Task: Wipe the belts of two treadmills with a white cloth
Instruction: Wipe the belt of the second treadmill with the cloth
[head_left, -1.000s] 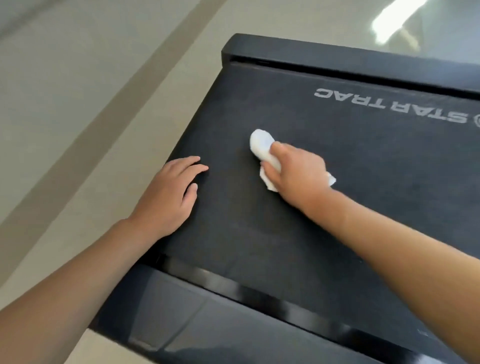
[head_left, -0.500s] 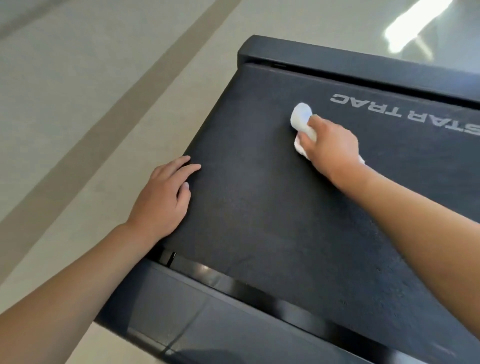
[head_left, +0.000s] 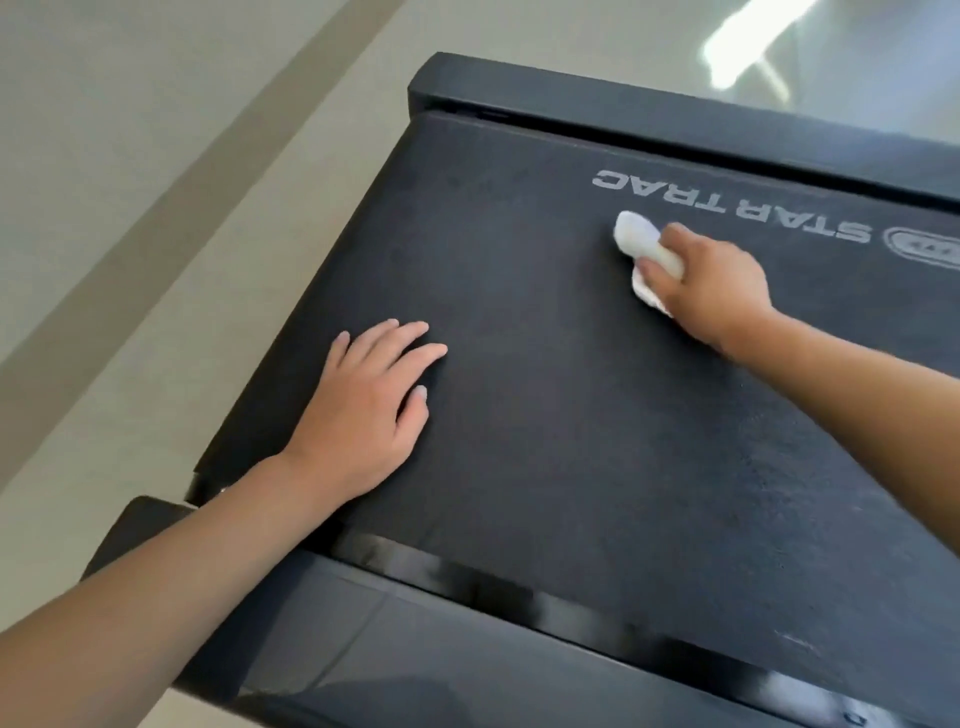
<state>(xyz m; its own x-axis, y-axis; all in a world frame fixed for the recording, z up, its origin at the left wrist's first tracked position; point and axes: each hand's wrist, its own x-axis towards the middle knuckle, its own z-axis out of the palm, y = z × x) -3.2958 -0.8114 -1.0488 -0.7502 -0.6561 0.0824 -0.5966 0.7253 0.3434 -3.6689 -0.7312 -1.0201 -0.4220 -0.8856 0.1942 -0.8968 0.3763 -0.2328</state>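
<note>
Two hands on belt (head_left: 571, 415): right hand (head_left: 711, 286) fingers curled round white cloth (head_left: 641, 244) beside logo; left hand (head_left: 363, 410) flat, fingers straight, bracing. Advice: firm pressure, overlapping strokes, cover edges.

Your left hand (head_left: 358, 415) and right hand (head_left: 711, 283) are both bare: no gloves, no rings on any finger that shows, no watch or band at either wrist. Your forearms are uncovered along the whole length that shows, with no sleeve edge in view. On your left hand, the fingernails are short and unpainted. On your right hand, only the thumbnail shows, and it's short too. Nothing else of your body or clothing is in view.
</note>
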